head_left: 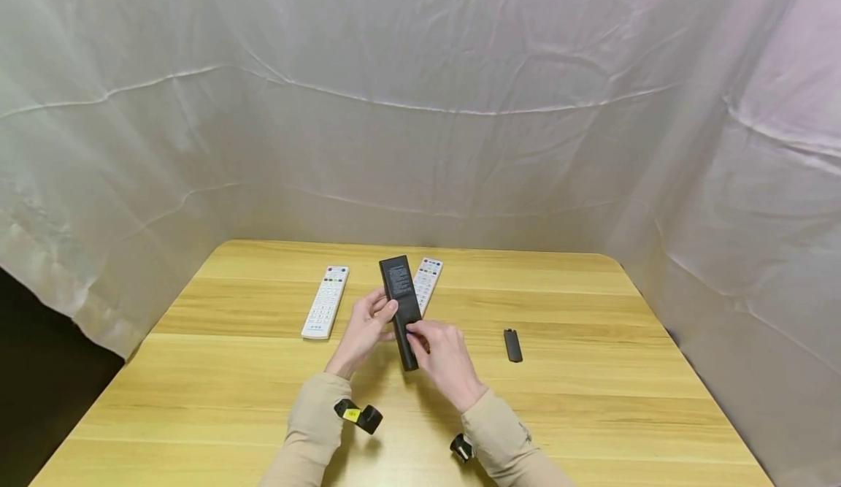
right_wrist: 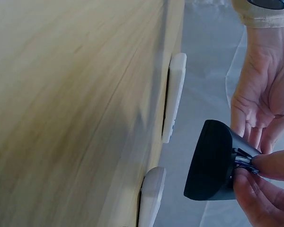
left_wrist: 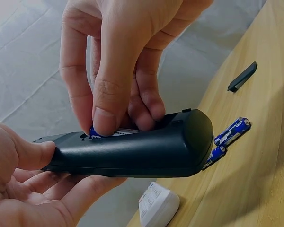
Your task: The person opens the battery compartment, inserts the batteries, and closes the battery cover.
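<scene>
A black remote control [head_left: 399,282] is held above the table, back side up, by the left hand [head_left: 360,330]. The left thumb lies along one side and fingers support it from beneath. The right hand [head_left: 447,359] is over the remote's lower half, its thumb and fingers pinching a blue battery [left_wrist: 125,133] in the open battery compartment. The right fingers partly cover that battery in the left wrist view; its silvery end region shows in the right wrist view. The black battery cover [head_left: 512,345] lies apart on the table to the right.
Two more blue batteries [left_wrist: 233,132] lie on the wooden table [head_left: 578,414] in the left wrist view. A white remote [head_left: 325,303] lies left of the hands. Another white remote [head_left: 428,279] lies behind the black one, partly hidden. Grey curtains [head_left: 420,144] surround the table.
</scene>
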